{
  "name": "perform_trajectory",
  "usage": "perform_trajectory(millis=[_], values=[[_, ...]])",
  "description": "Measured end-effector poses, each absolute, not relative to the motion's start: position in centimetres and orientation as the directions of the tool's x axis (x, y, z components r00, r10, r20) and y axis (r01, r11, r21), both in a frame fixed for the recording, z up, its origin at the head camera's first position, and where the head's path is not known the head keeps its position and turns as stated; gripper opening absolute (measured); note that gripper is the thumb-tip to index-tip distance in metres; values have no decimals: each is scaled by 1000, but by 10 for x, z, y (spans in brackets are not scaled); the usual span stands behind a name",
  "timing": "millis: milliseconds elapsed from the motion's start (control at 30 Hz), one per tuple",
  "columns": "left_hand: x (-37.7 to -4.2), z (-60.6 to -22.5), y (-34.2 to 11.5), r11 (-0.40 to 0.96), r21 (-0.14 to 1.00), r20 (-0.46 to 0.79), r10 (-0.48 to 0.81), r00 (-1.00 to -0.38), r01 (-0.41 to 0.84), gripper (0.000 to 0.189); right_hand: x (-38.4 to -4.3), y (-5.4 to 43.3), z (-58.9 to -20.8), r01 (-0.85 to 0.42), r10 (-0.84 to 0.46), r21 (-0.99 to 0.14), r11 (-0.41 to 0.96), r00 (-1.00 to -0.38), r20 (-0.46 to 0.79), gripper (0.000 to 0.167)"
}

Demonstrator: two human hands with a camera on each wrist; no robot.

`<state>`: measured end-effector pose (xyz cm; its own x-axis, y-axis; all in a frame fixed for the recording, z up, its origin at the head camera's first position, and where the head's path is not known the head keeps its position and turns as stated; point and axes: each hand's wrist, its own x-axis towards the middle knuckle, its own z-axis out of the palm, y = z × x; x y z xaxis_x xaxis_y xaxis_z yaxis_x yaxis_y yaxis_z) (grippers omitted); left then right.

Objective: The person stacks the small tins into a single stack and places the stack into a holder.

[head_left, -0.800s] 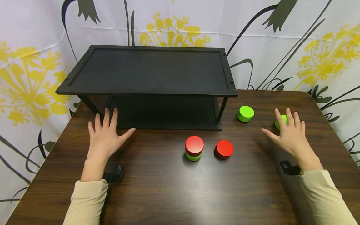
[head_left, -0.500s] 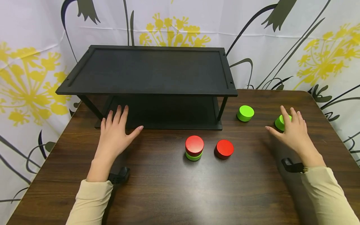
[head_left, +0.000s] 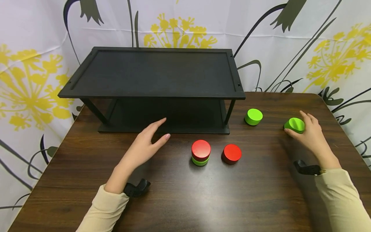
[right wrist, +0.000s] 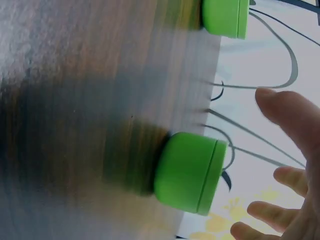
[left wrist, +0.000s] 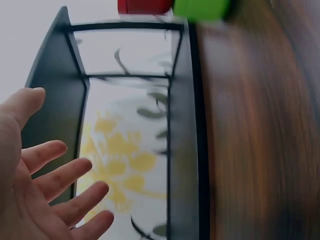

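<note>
My right hand (head_left: 313, 137) reaches over a green round lidded jar (head_left: 293, 124) at the table's right. Its thumb and fingers are spread on either side of the jar's top; in the right wrist view a gap shows between the hand (right wrist: 295, 165) and that jar (right wrist: 187, 172). My left hand (head_left: 143, 148), holding nothing, hovers before the black shelf with fingers extended and pointing right. To its right a red jar (head_left: 201, 149) is stacked on a green one (head_left: 200, 161). Another red jar (head_left: 231, 154) stands beside the stack, and a second green jar (head_left: 253, 116) farther back.
The two-tier black shelf (head_left: 162, 72) occupies the back left of the brown wooden table (head_left: 226, 199). Its front legs and overhanging top stand behind the left hand. A patterned white curtain (head_left: 116, 19) hangs right behind the table.
My left hand has moved rightward from the shelf's left end and turned toward the stack. The right hand has shifted slightly right and its fingers have drawn closer around the right green jar. The jars stay put.
</note>
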<state>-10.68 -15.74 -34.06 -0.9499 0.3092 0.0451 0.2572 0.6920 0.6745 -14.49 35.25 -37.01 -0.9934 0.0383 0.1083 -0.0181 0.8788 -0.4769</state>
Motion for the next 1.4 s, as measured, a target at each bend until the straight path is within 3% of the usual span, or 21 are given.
perform_trajectory(millis=[333, 733, 1100, 1400], values=[[-99, -345, -127, 446, 856, 51, 432, -900, 263, 51, -149, 370, -377, -2, 45, -501, 866, -996, 82, 80], [-97, -363, -110, 413, 897, -70, 486, -871, 158, 61, -149, 379, -381, 131, 106, -536, 834, -991, -77, 85], [-95, -376, -96, 388, 916, -120, 496, -860, 96, 72, -147, 378, -382, 172, 141, -508, 844, -985, -100, 81], [-94, -378, -92, 372, 924, -119, 498, -859, 88, 76, -149, 382, -384, 188, 161, -585, 789, -982, -99, 73]])
